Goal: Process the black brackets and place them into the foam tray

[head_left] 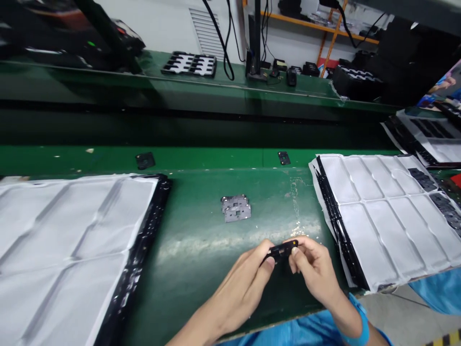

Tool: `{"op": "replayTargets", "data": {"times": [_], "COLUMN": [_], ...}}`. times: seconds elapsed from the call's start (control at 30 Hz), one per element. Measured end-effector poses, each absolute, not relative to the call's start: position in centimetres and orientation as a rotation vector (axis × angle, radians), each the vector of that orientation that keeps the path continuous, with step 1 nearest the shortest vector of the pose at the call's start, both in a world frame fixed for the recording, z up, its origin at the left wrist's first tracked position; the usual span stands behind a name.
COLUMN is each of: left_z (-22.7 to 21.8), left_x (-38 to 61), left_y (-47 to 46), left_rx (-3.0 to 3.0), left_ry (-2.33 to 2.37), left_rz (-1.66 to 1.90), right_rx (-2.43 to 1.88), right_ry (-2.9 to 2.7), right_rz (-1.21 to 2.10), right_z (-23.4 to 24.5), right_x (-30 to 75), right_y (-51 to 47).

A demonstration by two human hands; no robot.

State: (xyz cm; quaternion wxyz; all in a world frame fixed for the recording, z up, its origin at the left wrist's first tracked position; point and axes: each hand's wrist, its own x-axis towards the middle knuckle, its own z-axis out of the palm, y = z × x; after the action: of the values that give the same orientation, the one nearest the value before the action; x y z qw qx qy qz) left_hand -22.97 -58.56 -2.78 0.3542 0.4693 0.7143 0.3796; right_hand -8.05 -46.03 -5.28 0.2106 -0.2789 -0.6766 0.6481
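Observation:
Between my two hands is a small flat black plastic part (282,250) with cutouts and a yellow spot near its right end. My left hand (248,274) pinches its left end between thumb and fingers. The right end is gripped by the thumb and fingers of my right hand (315,269). The part is tilted and held above the green table (194,269). Beyond my hands, a few overlapping dark grey plates (236,209) with cutouts lie on the table. What is on the part's underside is hidden.
Trays lined with white sheet stand left (68,230) and right (382,216); dark parts (444,206) lie in the right one. Two loose black pieces, one left (145,160) and one right (284,157), lie on the far green strip. A black tray (189,64) rests on the back ledge.

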Motion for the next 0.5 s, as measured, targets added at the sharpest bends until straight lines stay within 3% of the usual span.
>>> {"op": "replayTargets", "data": {"times": [0.27, 0.5], "left_z": [-4.0, -4.0], "left_x": [-22.8, -23.2], "left_y": [-57.6, -57.4], "left_rx": [1.075, 1.170], "left_ry": [1.824, 1.899], "left_rz": [1.213, 1.180], "right_rx": [-0.638, -0.603], "right_ry": [-2.047, -2.347], "right_rz": [1.760, 1.538], "right_z": [-5.0, -3.7], "right_x": [-7.6, -6.6], "right_y": [-46.1, -44.5]}}
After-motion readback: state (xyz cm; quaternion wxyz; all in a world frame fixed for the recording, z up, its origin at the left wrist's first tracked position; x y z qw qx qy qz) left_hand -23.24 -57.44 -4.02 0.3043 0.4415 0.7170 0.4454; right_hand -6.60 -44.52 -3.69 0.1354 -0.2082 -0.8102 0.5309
